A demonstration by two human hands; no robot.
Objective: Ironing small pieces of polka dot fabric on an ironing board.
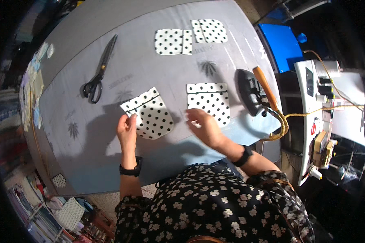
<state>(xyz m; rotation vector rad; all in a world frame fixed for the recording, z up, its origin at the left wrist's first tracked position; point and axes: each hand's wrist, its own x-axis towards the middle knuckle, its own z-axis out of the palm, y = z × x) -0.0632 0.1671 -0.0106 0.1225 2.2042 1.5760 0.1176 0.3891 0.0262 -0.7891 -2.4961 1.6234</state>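
1. Head view, far left: black scissors on the grey bench, well apart from both hands, blades aimed up and away, handles nearer the body.
2. Left hand: fingers pinching the lower left edge of the left dotted pocket piece. Holding it, not flat on it.
3. Left dotted pocket piece: white with black dots, just to the right of the left hand and touching it. Tilted. Straight banded top edge up and to the left, round bottom down and to the right. Long way slanted from upper left to lower right.
4. Right hand: open, fingers loosely spread, holding nothing. Fingertips at the lower left corner of the right dotted pocket piece; touching or just over it, cannot tell.
5. Right dotted pocket piece: up and a bit right of the right hand. Lying straight, banded top edge far from the body, round bottom near. Long way running from far to near.
6. Each hand nearest its own piece; pieces side by side, apart.
7. Back of bench: two more dotted pieces, well away.
8. Far right: dark iron with a wooden handle, near the right piece, not touching.
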